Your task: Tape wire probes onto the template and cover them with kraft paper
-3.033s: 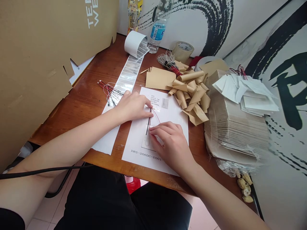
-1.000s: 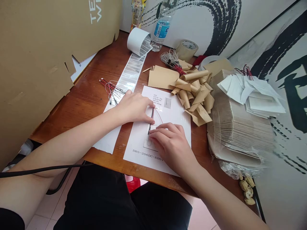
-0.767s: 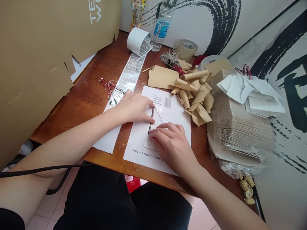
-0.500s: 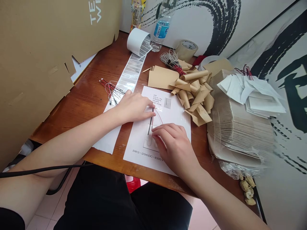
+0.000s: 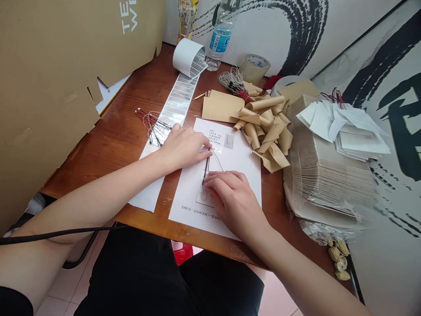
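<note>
A printed white sheet (image 5: 187, 193) lies near the table's front edge, with a drawn rectangle low on it. Thin red and black wires (image 5: 207, 163) run down its middle. My left hand (image 5: 186, 145) rests at the sheet's left side, thumb and forefinger pinching the upper end of the wires. My right hand (image 5: 230, 188) lies over the rectangle, its fingertips closed on the wires' lower part. Left of the sheet, a loose bundle of red, white and black wires (image 5: 151, 125) lies partly on a silver label strip (image 5: 179, 101).
Rolled brown paper pieces (image 5: 271, 131), a second wire bundle (image 5: 234, 83), a tape roll (image 5: 255, 68) and a bottle (image 5: 219, 44) stand behind. A stack of sheets (image 5: 329, 175) is at right, a cardboard box (image 5: 66, 79) at left.
My right hand has shifted slightly left along the sheet, bringing its fingertips to the dark wire. My left hand stays at the wires' upper end.
</note>
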A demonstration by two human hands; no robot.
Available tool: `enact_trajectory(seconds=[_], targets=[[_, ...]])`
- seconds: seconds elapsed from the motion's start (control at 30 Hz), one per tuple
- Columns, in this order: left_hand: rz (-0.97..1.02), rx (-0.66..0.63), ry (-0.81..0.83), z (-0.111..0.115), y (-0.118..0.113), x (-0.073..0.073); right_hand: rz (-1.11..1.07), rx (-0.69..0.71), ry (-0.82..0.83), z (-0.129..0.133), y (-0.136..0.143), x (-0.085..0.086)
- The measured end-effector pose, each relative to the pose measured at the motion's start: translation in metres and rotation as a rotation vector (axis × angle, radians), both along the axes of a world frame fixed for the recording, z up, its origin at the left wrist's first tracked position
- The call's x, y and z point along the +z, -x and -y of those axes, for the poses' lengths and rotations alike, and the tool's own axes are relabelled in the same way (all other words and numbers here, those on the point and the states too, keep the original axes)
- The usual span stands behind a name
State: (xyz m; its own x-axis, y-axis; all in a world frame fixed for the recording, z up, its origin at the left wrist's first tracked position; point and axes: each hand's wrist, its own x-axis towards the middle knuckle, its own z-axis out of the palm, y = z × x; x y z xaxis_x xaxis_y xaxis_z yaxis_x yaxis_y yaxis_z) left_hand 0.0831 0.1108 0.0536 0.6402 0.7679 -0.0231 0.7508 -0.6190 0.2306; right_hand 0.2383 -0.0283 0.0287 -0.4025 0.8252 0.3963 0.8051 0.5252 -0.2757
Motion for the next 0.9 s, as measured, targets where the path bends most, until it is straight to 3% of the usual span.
enact_trajectory(seconds=[0.9], targets=[[0.069, 0.027, -0.011, -0.0058, -0.0039, -0.008, 0.025, 0.04, 0.02, -0.003, -0.0011, -0.0028]])
